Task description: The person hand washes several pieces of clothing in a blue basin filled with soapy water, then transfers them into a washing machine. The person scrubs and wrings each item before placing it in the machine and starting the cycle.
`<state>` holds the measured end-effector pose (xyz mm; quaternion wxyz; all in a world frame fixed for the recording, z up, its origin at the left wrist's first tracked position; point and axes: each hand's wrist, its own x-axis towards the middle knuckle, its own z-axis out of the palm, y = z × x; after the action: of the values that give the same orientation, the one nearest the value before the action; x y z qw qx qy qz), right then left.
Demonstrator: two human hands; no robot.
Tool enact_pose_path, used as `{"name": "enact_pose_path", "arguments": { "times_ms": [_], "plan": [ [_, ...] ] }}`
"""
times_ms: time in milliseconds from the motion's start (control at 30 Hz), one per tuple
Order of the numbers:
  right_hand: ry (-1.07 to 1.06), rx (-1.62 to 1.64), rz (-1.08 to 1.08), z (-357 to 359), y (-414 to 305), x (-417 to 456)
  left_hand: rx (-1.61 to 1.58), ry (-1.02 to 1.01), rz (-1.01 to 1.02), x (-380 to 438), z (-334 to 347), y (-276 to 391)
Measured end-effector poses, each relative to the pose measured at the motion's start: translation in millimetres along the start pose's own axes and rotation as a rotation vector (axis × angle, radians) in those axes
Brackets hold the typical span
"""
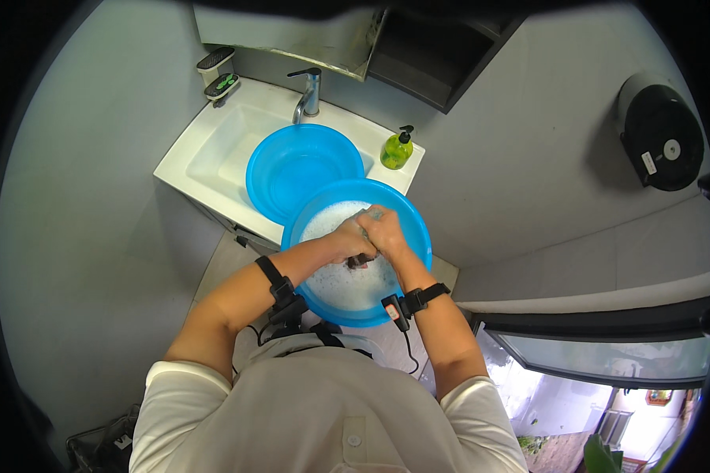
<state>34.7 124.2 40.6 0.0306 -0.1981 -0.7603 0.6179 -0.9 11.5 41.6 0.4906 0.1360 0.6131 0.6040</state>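
Observation:
Both hands are together over a blue plastic basin (421, 236) filled with white suds (343, 290). My left hand (350, 239) is closed around a bunched wet cloth, its dark end (361, 261) hanging below the fingers. Pressed against it, my right hand (384, 227) grips the same bundle from the right. Most of the cloth is hidden inside the fists. A second blue basin (302, 165) stands in the white sink (213, 148) under the chrome faucet (310, 94), partly overlapped by the sudsy one. No water stream shows at the spout.
A green pump soap bottle (397, 151) stands at the sink's right corner. Soap holders (220, 86) are at the left wall. A mirror (296, 35) and dark shelf (432, 53) overhang the sink. A black paper dispenser (661, 133) is on the right wall. Cables hang from both wrist straps.

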Motion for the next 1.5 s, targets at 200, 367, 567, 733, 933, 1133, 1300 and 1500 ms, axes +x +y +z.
{"name": "enact_pose_path", "arguments": {
  "times_ms": [200,367,567,733,933,1133,1300,1500],
  "plan": [
    [0.217,-0.019,0.06,1,9,11,0.391,0.194,0.168,16,3,-8],
    [0.408,0.079,0.112,6,31,11,0.734,0.246,0.088,16,10,-9],
    [0.335,0.792,0.348,-15,37,4,0.771,0.21,0.306,-1,0,4],
    [0.003,1.159,0.326,-33,18,-16,0.369,0.013,0.451,-14,-20,26],
    [-0.435,1.047,0.178,-54,-3,-41,0.071,0.043,0.296,-23,-20,48],
    [-0.104,1.059,0.049,-38,26,-29,0.294,0.219,0.598,-16,-14,42],
    [0.056,1.394,0.136,-42,21,-26,0.266,0.319,0.62,-30,-15,42],
    [0.071,1.561,0.107,-44,6,-25,0.352,0.533,0.816,-52,6,76]
  ]
}}
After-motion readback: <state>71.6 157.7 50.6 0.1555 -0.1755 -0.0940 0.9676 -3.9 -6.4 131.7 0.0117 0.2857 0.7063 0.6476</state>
